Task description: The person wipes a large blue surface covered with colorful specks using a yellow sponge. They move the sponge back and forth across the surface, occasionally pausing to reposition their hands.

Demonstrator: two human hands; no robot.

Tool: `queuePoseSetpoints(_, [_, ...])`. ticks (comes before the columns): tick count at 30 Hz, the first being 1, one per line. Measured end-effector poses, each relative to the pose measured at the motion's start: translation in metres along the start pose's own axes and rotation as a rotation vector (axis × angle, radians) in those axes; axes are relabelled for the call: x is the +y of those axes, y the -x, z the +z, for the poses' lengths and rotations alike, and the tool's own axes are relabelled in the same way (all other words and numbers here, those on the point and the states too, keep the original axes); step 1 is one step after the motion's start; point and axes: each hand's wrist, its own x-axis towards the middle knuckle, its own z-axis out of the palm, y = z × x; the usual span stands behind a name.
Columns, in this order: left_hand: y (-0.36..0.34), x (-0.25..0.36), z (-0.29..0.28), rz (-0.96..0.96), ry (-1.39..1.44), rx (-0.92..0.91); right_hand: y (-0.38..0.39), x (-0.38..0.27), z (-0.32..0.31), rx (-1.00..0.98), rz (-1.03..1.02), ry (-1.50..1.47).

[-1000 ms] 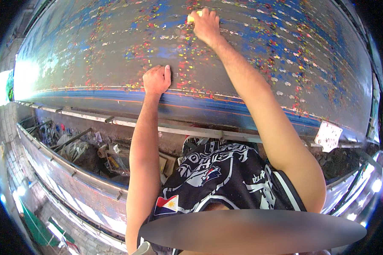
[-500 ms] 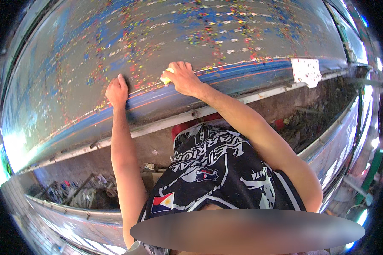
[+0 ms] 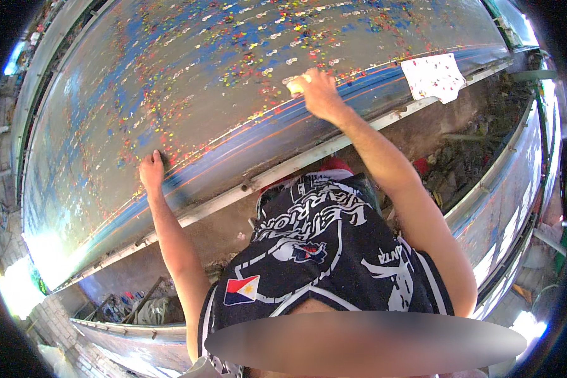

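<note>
A long grey tabletop point(image 3: 195, 94) stained with blue stretches ahead of me, covered in small coloured specks and rows of small pale outlined marks. My right hand point(image 3: 322, 96) is closed around a small pale-yellow lump point(image 3: 296, 86), soft-looking, resting at the speckled surface near the table's blue-and-orange striped near edge. Farther left, my left hand point(image 3: 152, 169) is curled like a fist on the same surface, thumb side up. Whatever its fingers hold, if anything, is hidden.
A white sheet point(image 3: 433, 75) with dark and red specks lies over the table's near edge on the right. A pale metal rail point(image 3: 277, 171) runs along that edge. Beneath it are dark clutter point(image 3: 447, 164) and, to the right, another long table point(image 3: 494, 205).
The view has shifted, and both hands are farther apart. My right hand with the yellow lump is farther right along the edge; my left hand is lower and farther left in the picture.
</note>
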Motion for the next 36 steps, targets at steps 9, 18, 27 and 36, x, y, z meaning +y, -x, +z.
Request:
queuePoseSetpoints(9, [0.03, 0.166, 0.005, 0.122, 0.051, -0.027, -0.024, 0.238, -0.065, -0.185, 0.224, 0.119])
queuePoseSetpoints(18, [0.053, 0.385, 0.066, 0.316, 0.254, -0.048, -0.035, 0.479, -0.085, -0.054, 0.577, 0.207])
queuePoseSetpoints(27, [0.052, 0.468, 0.134, 0.37, 0.146, 0.174, 0.009, 0.355, -0.078, 0.016, 0.24, 0.227])
queuePoseSetpoints(36, [0.054, 0.463, 0.132, 0.333, 0.152, 0.141, 0.002, 0.213, -0.067, -0.233, -0.503, -0.107])
